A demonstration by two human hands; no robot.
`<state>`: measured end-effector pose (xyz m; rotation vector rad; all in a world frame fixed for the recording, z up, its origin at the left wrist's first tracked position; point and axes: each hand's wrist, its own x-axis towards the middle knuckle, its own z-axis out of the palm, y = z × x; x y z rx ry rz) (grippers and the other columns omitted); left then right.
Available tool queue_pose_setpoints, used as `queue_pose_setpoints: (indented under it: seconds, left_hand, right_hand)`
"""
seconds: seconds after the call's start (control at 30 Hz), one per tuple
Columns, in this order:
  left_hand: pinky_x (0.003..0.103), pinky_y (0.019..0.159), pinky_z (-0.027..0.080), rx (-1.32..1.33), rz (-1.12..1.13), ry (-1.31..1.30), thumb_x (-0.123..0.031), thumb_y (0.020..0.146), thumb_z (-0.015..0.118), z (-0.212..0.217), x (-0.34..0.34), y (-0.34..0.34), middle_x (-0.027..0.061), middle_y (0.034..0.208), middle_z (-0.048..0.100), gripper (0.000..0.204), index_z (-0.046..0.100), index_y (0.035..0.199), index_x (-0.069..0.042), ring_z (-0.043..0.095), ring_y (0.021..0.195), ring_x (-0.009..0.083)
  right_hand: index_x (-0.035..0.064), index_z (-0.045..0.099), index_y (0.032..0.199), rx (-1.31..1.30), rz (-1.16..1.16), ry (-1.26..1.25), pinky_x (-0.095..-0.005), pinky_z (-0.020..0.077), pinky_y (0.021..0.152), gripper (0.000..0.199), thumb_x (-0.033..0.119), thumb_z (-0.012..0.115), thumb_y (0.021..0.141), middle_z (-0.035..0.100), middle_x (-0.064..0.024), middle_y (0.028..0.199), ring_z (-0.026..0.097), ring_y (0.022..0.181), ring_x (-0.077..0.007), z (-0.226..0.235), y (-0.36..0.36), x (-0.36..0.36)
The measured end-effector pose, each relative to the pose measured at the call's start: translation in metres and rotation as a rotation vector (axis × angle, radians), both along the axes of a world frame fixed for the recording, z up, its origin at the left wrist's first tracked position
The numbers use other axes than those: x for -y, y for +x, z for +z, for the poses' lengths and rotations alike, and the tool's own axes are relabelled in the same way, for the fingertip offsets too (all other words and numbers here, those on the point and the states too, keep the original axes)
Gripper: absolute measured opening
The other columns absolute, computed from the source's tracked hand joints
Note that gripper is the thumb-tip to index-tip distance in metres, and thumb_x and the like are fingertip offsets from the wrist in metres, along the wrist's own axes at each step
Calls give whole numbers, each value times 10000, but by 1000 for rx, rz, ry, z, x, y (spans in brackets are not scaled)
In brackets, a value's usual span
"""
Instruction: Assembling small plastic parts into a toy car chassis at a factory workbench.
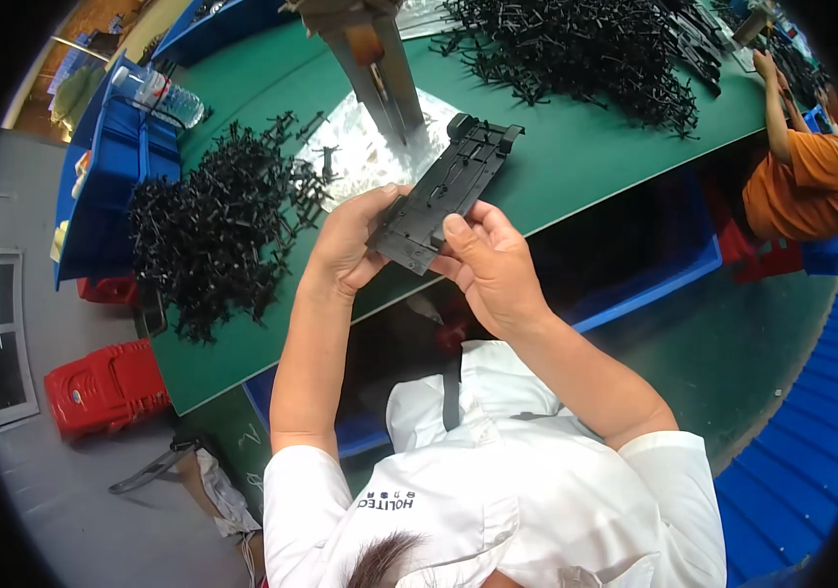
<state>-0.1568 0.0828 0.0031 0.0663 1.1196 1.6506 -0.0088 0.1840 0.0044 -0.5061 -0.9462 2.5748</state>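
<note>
Between both my hands I hold a long, flat black plastic tray-like part [448, 186], tilted, with raised lugs at its far end. My left hand [352, 240] is closed on its near left edge. My right hand [499, 274] grips the near right side, with the thumb on the upper face. Just beyond the part, a metal machine head [370, 73] with a narrow tip points down over a shiny silver sheet [340, 152]. A heap of small black branched plastic pieces [213, 216] lies left of my left hand.
Farther back on the green table [575, 181] is a larger heap of black pieces [585, 54]. A blue bin [95, 186] and a clear bottle [166, 98] stand left, above a red plastic object [105, 387]. Another person in orange [811, 181] works at the right.
</note>
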Motion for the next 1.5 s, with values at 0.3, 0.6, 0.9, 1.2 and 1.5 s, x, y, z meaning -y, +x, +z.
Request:
queue_pose_setpoints:
  seconds: [0.3,0.6,0.9,1.2,1.5]
  left_hand:
    - [282,769,502,-239,140,-10,-223,925,490,0,14,73,113,983,616,326,538,1107,44,608,855,155]
    - [229,787,469,-387,171,13,-234,937,521,6,28,108,80,986,611,330,507,1138,26,579,865,95]
    - [242,794,486,-388,264,28,-208,938,510,11,63,134,92,1019,618,317,501,1150,28,600,883,111]
    - [246,795,496,-338,406,27,-188,934,506,15,115,155,106,1024,617,321,497,1155,45,609,891,124]
    - [247,784,500,-258,543,6,-183,928,517,10,139,174,115,1017,614,322,491,1143,56,610,880,127]
  right_hand:
    - [22,374,1269,-22,136,-55,-294,492,816,426,185,560,923,543,-75,1158,564,1021,-142,-20,60,0]
    - [5,340,1317,-95,242,-80,-308,511,858,475,162,553,922,506,-101,1215,550,1071,-158,-29,86,1]
    - [-12,347,1317,-146,368,-77,-329,513,874,471,138,550,920,493,-125,1218,552,1062,-175,-29,95,17]
    - [-30,391,1292,-116,552,-72,-332,532,852,443,108,563,908,506,-140,1185,561,1036,-189,-27,90,45]
    - [-45,397,1283,-84,684,-41,-326,536,821,479,137,597,888,546,-127,1133,597,985,-174,-29,86,54]
